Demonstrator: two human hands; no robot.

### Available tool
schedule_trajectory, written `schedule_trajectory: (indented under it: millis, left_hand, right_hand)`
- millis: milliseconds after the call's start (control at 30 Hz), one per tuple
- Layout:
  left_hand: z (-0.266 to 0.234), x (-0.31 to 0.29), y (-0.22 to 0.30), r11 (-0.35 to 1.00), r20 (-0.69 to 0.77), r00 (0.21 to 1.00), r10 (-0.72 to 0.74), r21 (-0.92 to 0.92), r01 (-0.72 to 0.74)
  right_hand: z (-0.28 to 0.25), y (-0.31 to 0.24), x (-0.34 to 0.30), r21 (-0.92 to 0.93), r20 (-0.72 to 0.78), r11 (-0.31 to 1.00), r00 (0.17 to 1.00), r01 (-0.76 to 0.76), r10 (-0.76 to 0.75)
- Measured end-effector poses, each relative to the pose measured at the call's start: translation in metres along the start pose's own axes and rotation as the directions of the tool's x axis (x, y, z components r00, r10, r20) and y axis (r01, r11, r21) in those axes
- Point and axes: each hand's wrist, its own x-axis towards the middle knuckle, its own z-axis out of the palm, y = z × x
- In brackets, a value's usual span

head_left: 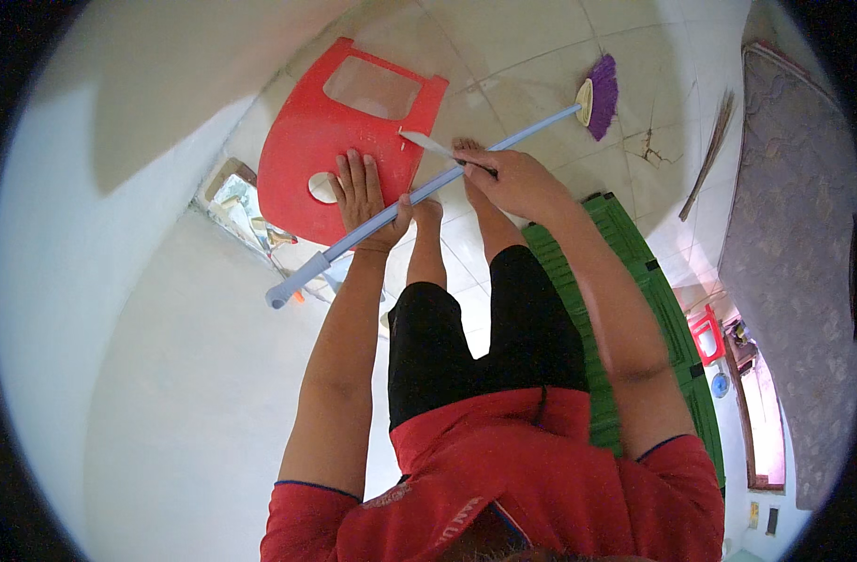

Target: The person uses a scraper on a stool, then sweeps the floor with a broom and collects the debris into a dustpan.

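Observation:
My left hand (pixel 358 192) lies flat, fingers stretched out, on a red plastic stool (pixel 292 150) that has a round hole and a large rounded opening. A broom (pixel 531 133) with a long blue-grey handle and purple bristles crosses the base of this hand at a slant; I cannot tell whether the thumb presses on it. My right hand (pixel 517 183) is closed round the dark handle of a knife (pixel 428 142). Its pale blade points left, with the tip over the stool's red surface, near small white marks. Part of the broom handle passes beneath the right hand's fingers.
A green slatted plastic panel (pixel 625 281) is beside my right leg. To the right are a bundle of thin sticks (pixel 709 159) and a grey patterned mattress (pixel 794 234). Assorted small items (pixel 250 211) lie by the left wall. One floor tile has a cracked patch (pixel 651 148).

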Motion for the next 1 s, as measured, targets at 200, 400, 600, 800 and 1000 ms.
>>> schedule_trajectory:
  millis: [200,400,600,800,1000]
  left_hand:
    - [0.0,0.004,0.001,1.0,0.006,1.0,0.014,-0.021,-0.014]
    - [0.0,0.0,-0.001,1.0,-0.001,1.0,0.022,-0.014,-0.022]
    - [-0.001,0.001,-0.002,1.0,-0.001,1.0,0.02,-0.011,-0.02]
    - [0.0,0.002,-0.001,1.0,-0.006,1.0,0.021,-0.018,-0.021]
    - [0.0,0.001,-0.002,1.0,0.009,1.0,0.017,-0.009,-0.017]
  right_hand:
    - [-0.013,-0.004,0.011,-0.032,0.065,0.999,0.997,-0.037,0.039]
    - [-0.004,-0.006,0.003,-0.04,0.044,0.998,0.998,-0.041,0.043]
    - [-0.002,-0.002,-0.001,-0.069,0.017,0.998,1.0,-0.008,0.009]
    - [-0.002,-0.008,-0.004,-0.017,0.015,0.998,0.998,-0.056,0.056]
    - [0.003,-0.021,-0.048,0.044,-0.044,0.995,0.994,-0.094,0.096]
